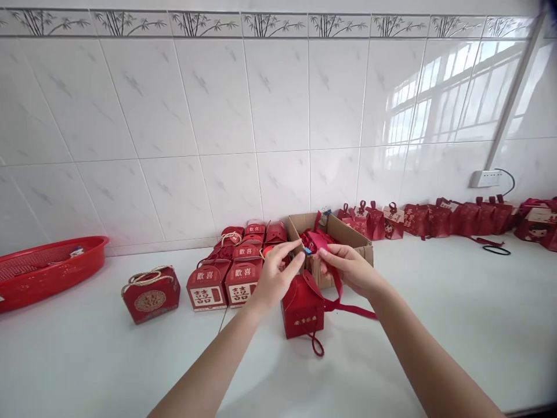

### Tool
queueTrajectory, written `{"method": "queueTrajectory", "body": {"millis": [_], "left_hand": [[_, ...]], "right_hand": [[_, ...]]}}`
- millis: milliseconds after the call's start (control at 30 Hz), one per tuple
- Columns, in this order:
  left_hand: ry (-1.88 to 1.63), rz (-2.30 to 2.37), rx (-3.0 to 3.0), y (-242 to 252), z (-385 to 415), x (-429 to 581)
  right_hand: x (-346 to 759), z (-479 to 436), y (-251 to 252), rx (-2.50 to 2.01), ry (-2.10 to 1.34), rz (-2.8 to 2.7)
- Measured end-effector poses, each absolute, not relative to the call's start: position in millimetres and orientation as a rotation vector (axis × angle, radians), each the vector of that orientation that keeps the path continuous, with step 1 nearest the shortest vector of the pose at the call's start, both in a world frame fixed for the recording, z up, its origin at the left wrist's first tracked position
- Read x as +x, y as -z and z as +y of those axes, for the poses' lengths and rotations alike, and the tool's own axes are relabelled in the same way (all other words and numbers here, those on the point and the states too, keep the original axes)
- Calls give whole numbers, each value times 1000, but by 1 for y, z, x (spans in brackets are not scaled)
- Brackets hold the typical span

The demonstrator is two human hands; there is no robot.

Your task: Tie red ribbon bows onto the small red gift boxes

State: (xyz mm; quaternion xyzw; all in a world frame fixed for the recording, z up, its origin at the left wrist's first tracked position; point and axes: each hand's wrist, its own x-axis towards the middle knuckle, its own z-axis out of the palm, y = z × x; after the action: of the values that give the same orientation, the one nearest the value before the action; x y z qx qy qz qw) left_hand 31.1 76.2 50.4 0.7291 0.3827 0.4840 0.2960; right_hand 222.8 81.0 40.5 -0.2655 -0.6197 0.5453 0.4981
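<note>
Both my hands meet above a small red gift box (302, 310) standing on the white counter (130, 371). My left hand (276, 273) pinches a small blue item (308, 250) between thumb and forefinger. My right hand (348, 267) is closed on a red ribbon (343, 302) that trails from the box top across the counter to the right. Just behind my hands sits an open cardboard box (348, 235) holding red ribbons.
Several red boxes with white labels (226, 278) are grouped left of my hands, and one with a rope handle (151, 293) stands apart. A red plastic basket (47, 270) lies far left. More red boxes (456, 217) line the tiled wall right, near a socket (484, 178).
</note>
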Motion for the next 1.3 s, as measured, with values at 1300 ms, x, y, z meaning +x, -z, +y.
{"method": "queueTrajectory", "body": {"millis": [1300], "left_hand": [[-1096,1165,2266,42,80,-13]], "right_hand": [[228,81,22,-871,-1454,-1536]]}}
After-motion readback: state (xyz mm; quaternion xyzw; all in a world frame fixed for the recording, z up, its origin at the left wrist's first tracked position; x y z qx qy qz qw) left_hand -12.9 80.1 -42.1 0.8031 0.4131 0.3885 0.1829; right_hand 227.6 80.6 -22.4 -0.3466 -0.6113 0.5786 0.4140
